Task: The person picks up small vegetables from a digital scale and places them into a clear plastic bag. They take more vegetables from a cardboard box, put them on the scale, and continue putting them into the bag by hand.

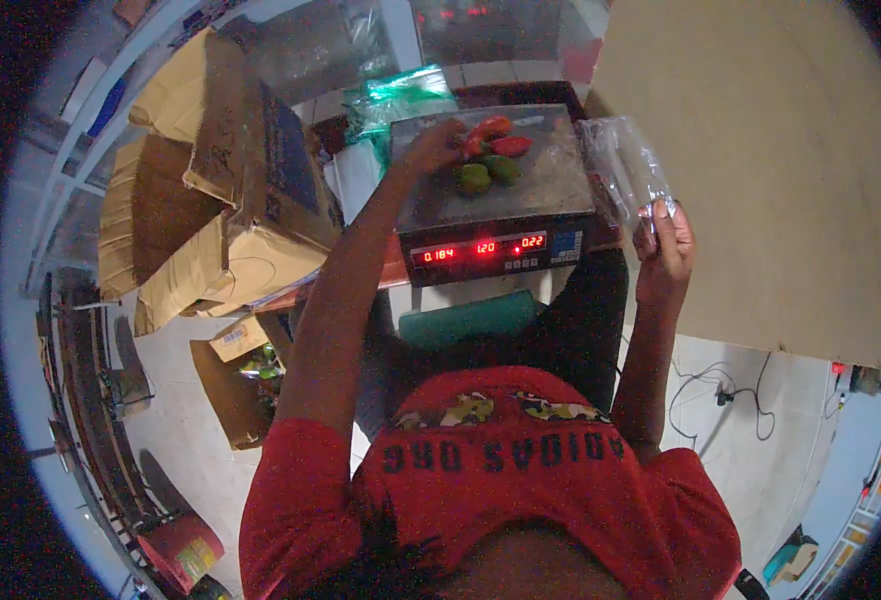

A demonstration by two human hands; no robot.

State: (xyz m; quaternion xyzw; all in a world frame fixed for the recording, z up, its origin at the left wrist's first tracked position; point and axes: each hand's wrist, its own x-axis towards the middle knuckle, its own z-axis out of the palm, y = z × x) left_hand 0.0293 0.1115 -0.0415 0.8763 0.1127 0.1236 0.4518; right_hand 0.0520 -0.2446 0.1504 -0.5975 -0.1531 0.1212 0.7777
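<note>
- Left hand, across the scale's left edge, is at red vegetables and green vegetables — whether gripping, I cannot tell.
- Bare plate stretches right of them.
- Right hand pinches a clear bag — just beside the right edge.

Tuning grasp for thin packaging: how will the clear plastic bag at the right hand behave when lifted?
The clear plastic bag is probably floppy, since its film looks thin and creased. Likely light too: it is see-through, and the right hand pinches it at one end with the fingers. Its glossy highlights suggest it may be slippery.
</note>
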